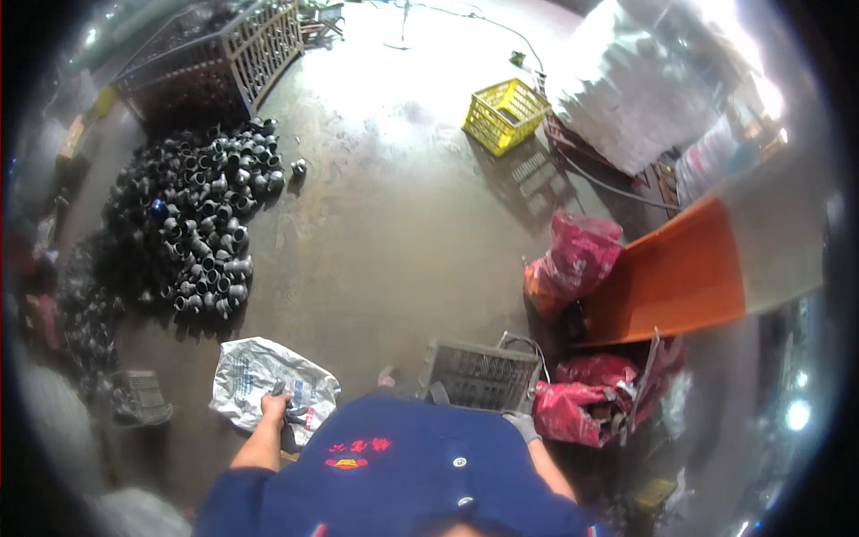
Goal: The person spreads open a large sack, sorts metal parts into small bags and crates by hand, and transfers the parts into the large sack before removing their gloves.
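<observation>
My left hand [273, 407] is closed over a white printed woven sack [246, 371] on the floor. Small dark grey pieces [295, 415] show beside its fingers, but what it grips is not clear. In a grey glove, my right hand [522, 426] is at the near right corner of a grey slatted crate [479, 376]. Its fingers look bent over the crate's edge, partly hidden. The crate stands close in front of my body, with a thin wire-like handle [540, 351] at its right side.
A big heap of dark metal pipe fittings [210, 215] lies left, below a barred metal bin [259, 58]. One loose fitting [299, 167] lies apart. A yellow crate [506, 116] stands ahead right. Red sacks [582, 255], an orange panel [671, 277] and a hose [617, 191] are at right.
</observation>
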Available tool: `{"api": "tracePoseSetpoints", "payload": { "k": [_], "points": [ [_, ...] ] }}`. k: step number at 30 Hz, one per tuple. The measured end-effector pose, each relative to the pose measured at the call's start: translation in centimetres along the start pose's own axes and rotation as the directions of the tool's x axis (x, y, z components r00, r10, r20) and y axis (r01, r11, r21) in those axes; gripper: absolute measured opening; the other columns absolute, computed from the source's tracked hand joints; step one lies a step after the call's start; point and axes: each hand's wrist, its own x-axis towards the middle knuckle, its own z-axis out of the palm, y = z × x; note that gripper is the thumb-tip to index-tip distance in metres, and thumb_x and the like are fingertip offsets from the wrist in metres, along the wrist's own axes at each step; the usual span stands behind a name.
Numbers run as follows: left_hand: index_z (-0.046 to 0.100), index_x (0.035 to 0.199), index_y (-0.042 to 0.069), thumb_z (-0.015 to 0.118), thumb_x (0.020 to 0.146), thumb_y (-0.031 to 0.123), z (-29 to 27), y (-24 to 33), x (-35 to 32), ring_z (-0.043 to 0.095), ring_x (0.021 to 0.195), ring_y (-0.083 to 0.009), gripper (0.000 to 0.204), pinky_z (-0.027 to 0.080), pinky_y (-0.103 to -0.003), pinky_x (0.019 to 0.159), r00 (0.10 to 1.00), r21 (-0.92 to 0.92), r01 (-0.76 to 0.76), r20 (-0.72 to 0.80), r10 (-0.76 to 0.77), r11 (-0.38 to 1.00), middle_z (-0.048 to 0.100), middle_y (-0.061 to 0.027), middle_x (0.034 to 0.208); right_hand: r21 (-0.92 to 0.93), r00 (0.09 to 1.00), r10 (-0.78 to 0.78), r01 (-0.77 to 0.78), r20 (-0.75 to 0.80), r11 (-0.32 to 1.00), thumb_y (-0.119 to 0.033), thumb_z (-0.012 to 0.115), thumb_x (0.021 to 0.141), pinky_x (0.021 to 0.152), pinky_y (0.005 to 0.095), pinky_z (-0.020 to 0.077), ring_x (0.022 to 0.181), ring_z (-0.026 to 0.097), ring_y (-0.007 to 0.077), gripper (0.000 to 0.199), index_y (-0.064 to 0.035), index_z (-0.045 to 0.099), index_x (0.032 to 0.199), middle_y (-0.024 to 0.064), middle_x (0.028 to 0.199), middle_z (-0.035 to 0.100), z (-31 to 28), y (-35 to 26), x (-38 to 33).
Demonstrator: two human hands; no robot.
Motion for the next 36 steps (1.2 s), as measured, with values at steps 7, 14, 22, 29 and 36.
{"api": "tracePoseSetpoints", "payload": {
  "k": [7,14,22,29,36],
  "points": [
    [0.054,0.083,-0.009,0.063,0.065,-0.001,-0.9,0.3,1.6,0.053,0.055,-0.0182,0.021,0.042,-0.032,0.05,0.994,-0.088,0.107,-0.016,-0.109,0.99,0.058,-0.0106,0.071,-0.006,0.994,0.111,-0.111,-0.008,0.994,-0.013,0.056,0.079,0.053,0.0266,0.0453,0.063,0.058,0.0131,0.022,-0.0044,0.058,0.099,0.0074,0.085,0.063,0.7,-4.5,3.5],
    [0.056,0.064,0.003,0.063,0.062,0.012,7.7,9.3,4.5,0.045,0.049,-0.0122,0.011,0.034,-0.03,0.043,0.977,-0.019,-0.21,0.033,0.211,0.978,0.051,-0.0025,0.058,-0.451,0.951,-0.295,0.304,0.093,0.839,-0.008,0.054,0.079,0.063,0.0259,0.0477,0.073,0.061,0.0155,0.017,-0.0023,0.06,0.095,0.0085,0.086,0.063,-0.9,-1.7,4.0],
    [0.056,0.066,0.001,0.061,0.062,0.01,16.0,22.5,2.0,0.046,0.052,-0.0108,0.011,0.038,-0.028,0.048,0.928,-0.043,-0.348,0.131,0.35,0.937,0.052,-0.0011,0.058,-0.483,0.841,-0.403,0.538,0.36,0.691,-0.006,0.054,0.079,0.069,0.0242,0.0477,0.076,0.061,0.0174,0.016,0.0023,0.061,0.091,0.0089,0.085,0.063,-6.9,1.8,20.0],
    [0.052,0.067,-0.002,0.062,0.058,0.007,12.8,17.2,2.2,0.048,0.053,-0.0146,0.016,0.038,-0.032,0.048,0.978,-0.29,-0.039,-0.206,-0.023,0.956,0.052,-0.0048,0.059,-0.283,0.84,-0.273,0.436,0.468,0.854,-0.007,0.056,0.078,0.067,0.0248,0.0481,0.073,0.061,0.0172,0.02,0.0024,0.061,0.095,0.0097,0.084,0.064,-4.3,-24.4,23.5],
    [0.055,0.069,-0.004,0.065,0.057,0.007,14.9,15.4,1.4,0.055,0.061,-0.0215,0.02,0.043,-0.034,0.056,0.891,-0.428,0.065,-0.381,-0.246,0.901,0.056,-0.0112,0.066,-0.123,0.966,-0.029,0.062,0.255,0.99,-0.006,0.054,0.078,0.05,0.0291,0.0466,0.061,0.058,0.0192,0.025,0.001,0.056,0.102,0.0128,0.079,0.061,1.8,-40.9,36.4]
  ]
}}
